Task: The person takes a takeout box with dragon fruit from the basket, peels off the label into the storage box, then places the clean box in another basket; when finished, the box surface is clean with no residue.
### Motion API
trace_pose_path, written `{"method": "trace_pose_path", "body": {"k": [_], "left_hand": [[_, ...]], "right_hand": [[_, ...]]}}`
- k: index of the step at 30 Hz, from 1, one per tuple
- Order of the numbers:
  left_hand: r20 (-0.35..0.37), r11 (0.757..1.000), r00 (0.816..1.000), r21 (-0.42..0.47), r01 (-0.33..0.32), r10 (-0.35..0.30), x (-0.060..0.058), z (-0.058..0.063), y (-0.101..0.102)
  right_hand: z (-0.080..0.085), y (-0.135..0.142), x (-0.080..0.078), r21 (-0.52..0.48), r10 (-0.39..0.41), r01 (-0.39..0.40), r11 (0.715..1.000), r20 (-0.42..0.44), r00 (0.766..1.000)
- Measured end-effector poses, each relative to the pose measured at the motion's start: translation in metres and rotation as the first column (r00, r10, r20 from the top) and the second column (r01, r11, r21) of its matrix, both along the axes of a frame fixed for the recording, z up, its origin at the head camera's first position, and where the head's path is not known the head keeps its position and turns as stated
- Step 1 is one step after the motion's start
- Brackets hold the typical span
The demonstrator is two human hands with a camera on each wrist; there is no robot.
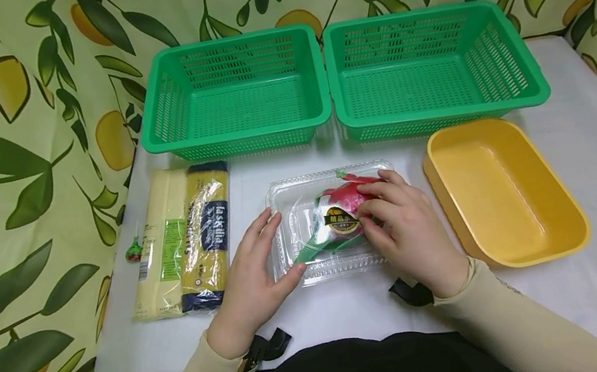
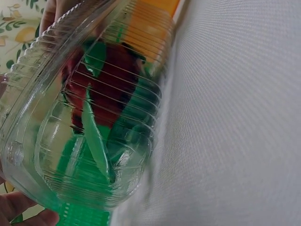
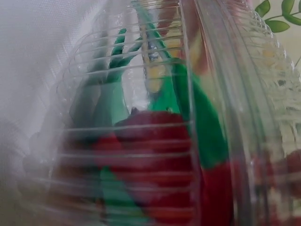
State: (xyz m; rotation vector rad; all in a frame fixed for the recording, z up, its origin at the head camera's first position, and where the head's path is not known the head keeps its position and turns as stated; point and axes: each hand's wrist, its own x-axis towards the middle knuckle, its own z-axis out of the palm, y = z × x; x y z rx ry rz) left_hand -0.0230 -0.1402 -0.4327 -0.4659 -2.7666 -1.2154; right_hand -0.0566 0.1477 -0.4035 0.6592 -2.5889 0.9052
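A clear plastic clamshell box [image 1: 342, 269] lies in front of the person, its lid over a red dragon fruit [image 1: 344, 197] with green leaf-like tips. A round black-and-gold label [image 1: 341, 221] sits on top. My left hand [image 1: 249, 280] is at the box's left side, fingers extended along the edge and thumb by the front left corner. Over the right part of the lid, my right hand [image 1: 409, 227] rests with bent fingers, the thumb and index near the label. Through the ridged wall in the left wrist view, the dragon fruit [image 2: 106, 89] shows inside.
Two noodle packs [image 1: 160, 245] [image 1: 206, 237] lie left of the box, a small red-and-green item [image 1: 133, 250] beside them. Two green baskets [image 1: 239, 135] [image 1: 443, 115] stand at the back. A yellow tub [image 1: 566, 210] stands to the right.
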Motion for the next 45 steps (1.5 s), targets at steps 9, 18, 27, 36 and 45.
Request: {"method": "trace_pose_path", "body": {"k": [9,18,27,36,45], "left_hand": [[-0.004,1.0,1.0,-0.013,0.006,-0.006,0.0,0.001,0.0],[0.002,1.0,1.0,-0.004,0.002,-0.002,0.0,0.001,-0.001],[0.0,1.0,1.0,-0.008,0.001,-0.001,-0.001,-0.001,-0.001],[-0.015,1.0,1.0,-0.009,0.005,-0.005,-0.001,-0.001,-0.001],[-0.041,1.0,0.999,-0.006,0.008,-0.008,-0.002,-0.002,-0.003]], "right_hand": [[-0.004,0.006,0.0,-0.056,0.071,-0.072,0.996,-0.023,0.997],[-0.009,0.013,0.0,-0.207,0.158,-0.18,0.961,-0.119,0.98],[0.002,0.024,0.003,-0.316,0.131,-0.17,0.933,-0.142,0.981],[0.016,0.053,0.007,-0.439,-0.112,0.02,0.898,-0.186,0.976],[0.023,0.081,0.006,-0.576,-0.272,0.174,0.799,-0.088,0.958]]}}
